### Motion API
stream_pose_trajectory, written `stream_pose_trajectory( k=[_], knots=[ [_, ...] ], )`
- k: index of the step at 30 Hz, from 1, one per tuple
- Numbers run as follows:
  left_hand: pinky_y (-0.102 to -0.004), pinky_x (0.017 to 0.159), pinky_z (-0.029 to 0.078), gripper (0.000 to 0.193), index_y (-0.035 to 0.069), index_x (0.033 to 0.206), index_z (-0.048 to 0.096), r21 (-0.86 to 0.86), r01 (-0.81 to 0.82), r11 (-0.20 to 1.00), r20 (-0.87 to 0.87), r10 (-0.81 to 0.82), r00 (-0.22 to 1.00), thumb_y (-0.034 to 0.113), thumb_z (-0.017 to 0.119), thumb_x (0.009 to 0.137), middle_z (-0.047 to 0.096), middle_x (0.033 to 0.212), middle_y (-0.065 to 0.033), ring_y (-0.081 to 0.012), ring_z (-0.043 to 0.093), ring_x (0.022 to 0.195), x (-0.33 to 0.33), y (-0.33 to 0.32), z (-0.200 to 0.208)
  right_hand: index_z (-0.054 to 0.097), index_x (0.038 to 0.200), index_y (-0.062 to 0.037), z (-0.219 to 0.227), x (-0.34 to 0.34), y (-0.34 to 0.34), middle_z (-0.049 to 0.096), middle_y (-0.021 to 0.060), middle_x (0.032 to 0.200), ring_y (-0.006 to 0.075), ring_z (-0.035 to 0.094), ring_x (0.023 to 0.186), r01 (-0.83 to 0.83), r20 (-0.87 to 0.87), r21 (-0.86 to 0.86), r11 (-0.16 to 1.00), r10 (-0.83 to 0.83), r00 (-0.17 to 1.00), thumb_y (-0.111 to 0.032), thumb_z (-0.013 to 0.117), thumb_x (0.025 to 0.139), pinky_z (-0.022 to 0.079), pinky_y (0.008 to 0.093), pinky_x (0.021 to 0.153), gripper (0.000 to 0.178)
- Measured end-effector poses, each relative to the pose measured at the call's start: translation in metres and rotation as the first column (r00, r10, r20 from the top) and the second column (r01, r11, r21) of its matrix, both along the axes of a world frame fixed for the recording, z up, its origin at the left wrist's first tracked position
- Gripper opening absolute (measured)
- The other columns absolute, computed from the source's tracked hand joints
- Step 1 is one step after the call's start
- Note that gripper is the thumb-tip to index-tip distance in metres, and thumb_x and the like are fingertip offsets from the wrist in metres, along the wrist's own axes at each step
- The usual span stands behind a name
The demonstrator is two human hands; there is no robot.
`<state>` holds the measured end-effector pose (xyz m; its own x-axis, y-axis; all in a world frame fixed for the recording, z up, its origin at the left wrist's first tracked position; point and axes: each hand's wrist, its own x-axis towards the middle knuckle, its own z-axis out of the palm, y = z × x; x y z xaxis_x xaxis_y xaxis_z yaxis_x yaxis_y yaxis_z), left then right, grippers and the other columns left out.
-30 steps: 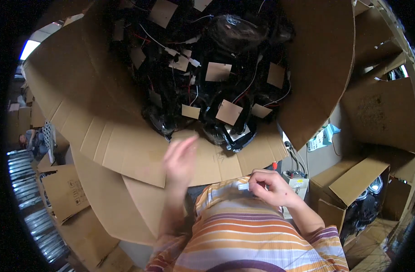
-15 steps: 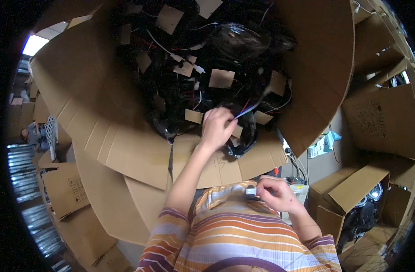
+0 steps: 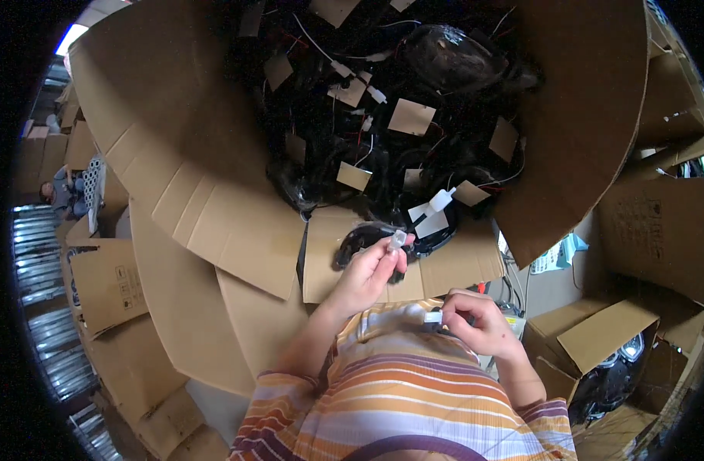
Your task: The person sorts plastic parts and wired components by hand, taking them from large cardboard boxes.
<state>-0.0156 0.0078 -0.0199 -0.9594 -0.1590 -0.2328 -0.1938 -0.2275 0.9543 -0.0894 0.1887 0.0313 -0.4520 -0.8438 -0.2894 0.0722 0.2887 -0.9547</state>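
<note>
My left hand (image 3: 365,275) is closed, pinching a small clear-white wire connector (image 3: 398,240) over the near edge of a large cardboard box. Beside it a black lamp unit (image 3: 357,242) lies at the box's front flap. Just beyond stands another white connector (image 3: 442,200) on a dark lead, above a pale square card (image 3: 429,222). Close to my body my right hand (image 3: 478,321) is closed on a white plug (image 3: 432,316) with a dark end. Its wire, if any, is hidden.
The large box (image 3: 190,161) holds several black lamp units with loose wires and cardboard squares (image 3: 412,117). An open carton (image 3: 609,315) of lamps stands at the right. Metal rollers (image 3: 41,292) run along the left, where another person (image 3: 60,192) is seen far off.
My left hand has drawn back toward me out of the box and now holds a connector. My right hand stays nearly in place with its plug. The view has shifted slightly.
</note>
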Motion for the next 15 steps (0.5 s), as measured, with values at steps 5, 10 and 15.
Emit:
stream_pose_trajectory(
  k=[5, 10, 15],
  knots=[
    [-0.0273, 0.059, 0.041, 0.030, 0.002, 0.107, 0.042, -0.497, 0.123, 0.859, 0.019, -0.131, 0.991, 0.002, 0.041, 0.077, 0.050, 0.078, -0.0106, -0.0206, 0.053, 0.069, -0.004, -0.004, 0.036, 0.049, 0.066, -0.0005, 0.006, -0.002, -0.008, 0.047, 0.0072, 0.062, 0.0159, 0.045, 0.052, 0.013, -0.048, -0.039, 0.999, -0.015, 0.999, -0.006, 0.046, 0.070, 0.034, 0.0236, 0.046, 0.007],
    [-0.0324, 0.056, 0.041, 0.049, 0.002, 0.108, 0.041, -0.740, 0.064, 0.670, -0.121, -0.226, 0.966, -0.006, 0.049, 0.060, 0.050, 0.076, -0.0132, -0.0269, 0.050, 0.065, -0.003, -0.006, 0.026, 0.048, 0.067, -0.0001, 0.015, -0.005, -0.018, 0.047, 0.0075, 0.062, 0.0168, 0.045, 0.051, 0.096, -0.078, -0.077, 0.992, -0.102, 0.992, -0.006, 0.047, 0.069, 0.034, 0.0238, 0.046, 0.006],
    [-0.0313, 0.053, 0.039, 0.050, 0.000, 0.106, 0.043, -0.852, 0.059, 0.520, -0.126, -0.314, 0.941, -0.005, 0.050, 0.057, 0.050, 0.070, -0.0117, -0.0248, 0.048, 0.058, -0.005, -0.001, 0.027, 0.050, 0.066, -0.0027, 0.011, -0.006, -0.018, 0.047, 0.0067, 0.055, 0.0172, 0.045, 0.052, 0.177, -0.184, -0.005, 0.984, -0.174, 0.967, -0.008, 0.049, 0.069, 0.035, 0.0264, 0.047, 0.006]
  ],
)
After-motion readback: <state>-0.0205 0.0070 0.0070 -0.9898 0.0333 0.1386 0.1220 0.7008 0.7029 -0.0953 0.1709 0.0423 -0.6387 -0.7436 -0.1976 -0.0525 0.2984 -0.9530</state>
